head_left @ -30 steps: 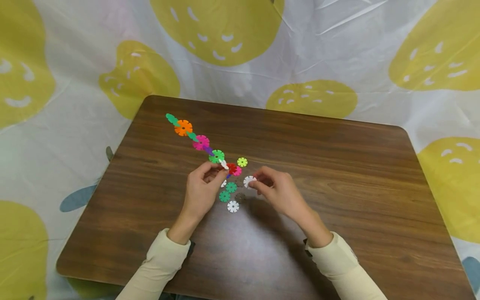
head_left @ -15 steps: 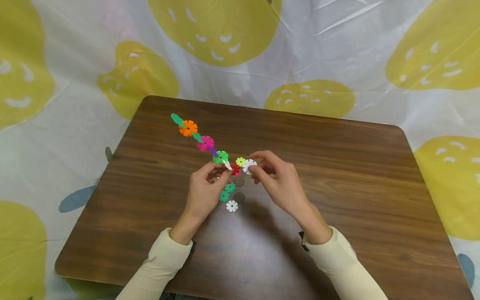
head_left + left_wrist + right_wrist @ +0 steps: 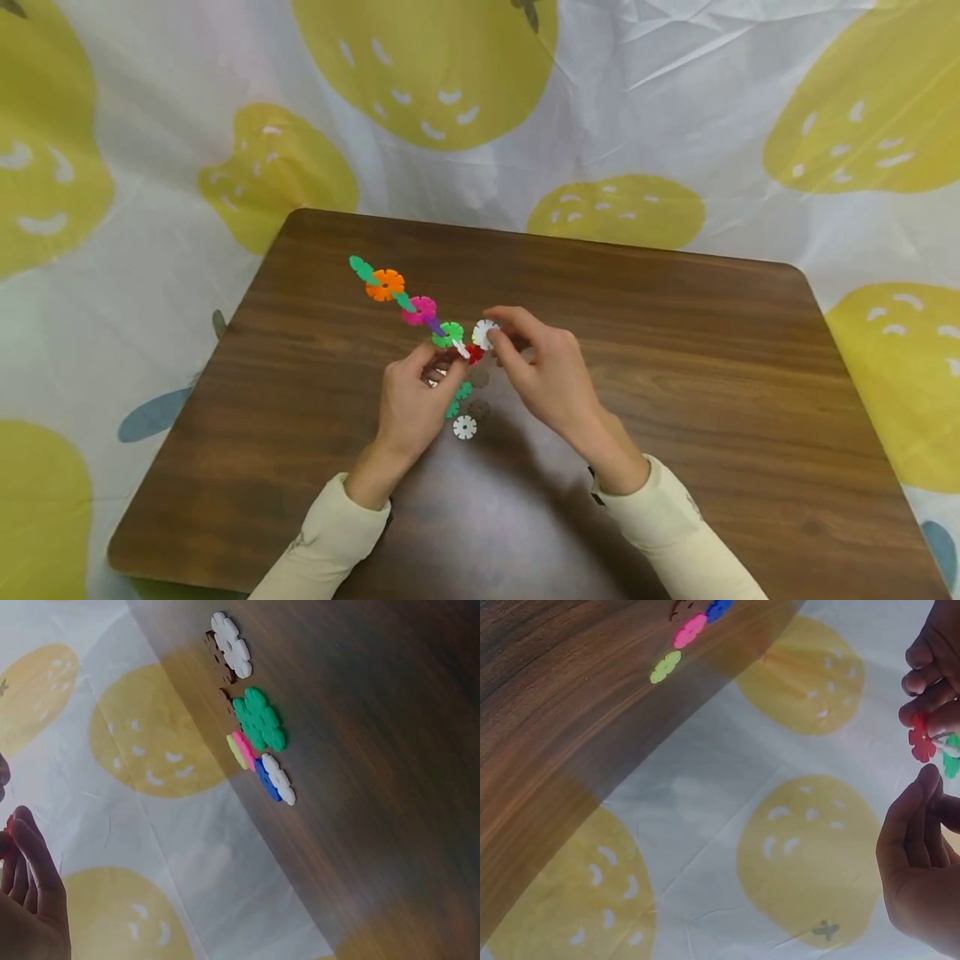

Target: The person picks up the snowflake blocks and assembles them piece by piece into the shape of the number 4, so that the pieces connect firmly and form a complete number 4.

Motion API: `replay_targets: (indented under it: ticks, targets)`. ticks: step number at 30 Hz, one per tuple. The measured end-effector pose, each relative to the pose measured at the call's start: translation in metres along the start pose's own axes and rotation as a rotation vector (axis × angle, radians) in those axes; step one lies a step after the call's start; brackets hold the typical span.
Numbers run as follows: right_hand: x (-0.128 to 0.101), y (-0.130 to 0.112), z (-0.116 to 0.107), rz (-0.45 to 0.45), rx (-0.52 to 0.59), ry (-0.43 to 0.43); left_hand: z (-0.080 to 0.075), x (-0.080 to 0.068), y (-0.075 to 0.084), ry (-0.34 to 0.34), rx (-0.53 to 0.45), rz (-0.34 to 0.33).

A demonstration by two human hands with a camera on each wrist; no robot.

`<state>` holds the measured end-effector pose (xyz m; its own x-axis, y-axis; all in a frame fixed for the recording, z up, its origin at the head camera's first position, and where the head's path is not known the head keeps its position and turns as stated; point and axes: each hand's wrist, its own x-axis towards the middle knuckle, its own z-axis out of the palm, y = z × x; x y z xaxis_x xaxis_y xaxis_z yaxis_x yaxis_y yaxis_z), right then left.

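Note:
My left hand (image 3: 416, 400) pinches the lower end of a chain of interlocking notched discs, near its white disc (image 3: 461, 349) and red disc (image 3: 474, 354). From there the chain slants up to the left through a light green disc (image 3: 448, 335), a purple one, a pink disc (image 3: 419, 311), a teal one, an orange disc (image 3: 386, 285) and a teal end disc (image 3: 362, 268). My right hand (image 3: 551, 379) pinches a loose white disc (image 3: 483, 334) between thumb and fingers, its edge right by the red disc. In the right wrist view the red disc (image 3: 922, 742) shows between both hands.
Loose discs lie on the brown wooden table (image 3: 675, 350) below the hands: a white disc (image 3: 464, 427), brown discs (image 3: 478, 409) and green discs (image 3: 259, 720). Pink (image 3: 690, 631), yellow (image 3: 665, 667) and blue discs (image 3: 268, 780) lie near them. A lemon-patterned cloth (image 3: 450, 183) hangs behind.
My right hand has brought the white disc up and left to the red end of the chain. The left hand and chain have shifted slightly right.

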<state>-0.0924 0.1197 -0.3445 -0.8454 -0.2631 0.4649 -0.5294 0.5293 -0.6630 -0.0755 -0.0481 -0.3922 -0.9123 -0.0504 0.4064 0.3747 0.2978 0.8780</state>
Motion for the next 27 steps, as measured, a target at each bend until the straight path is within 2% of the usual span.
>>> replay_targets:
  ticks: [7,14,19,27]
  targets:
    - [-0.002,0.001,0.003,-0.042,-0.010,0.007,0.005,-0.003,-0.005,0.027,0.045,0.075]
    - [-0.001,0.002,0.009,-0.115,-0.127,0.031,0.011,-0.002,-0.005,0.054,0.005,0.137]
    - [-0.003,0.000,0.012,-0.100,-0.103,0.027,0.016,-0.005,-0.004,0.087,-0.063,0.154]
    - [0.000,-0.003,0.012,-0.103,-0.074,-0.003,0.016,-0.006,-0.006,0.121,-0.082,0.192]
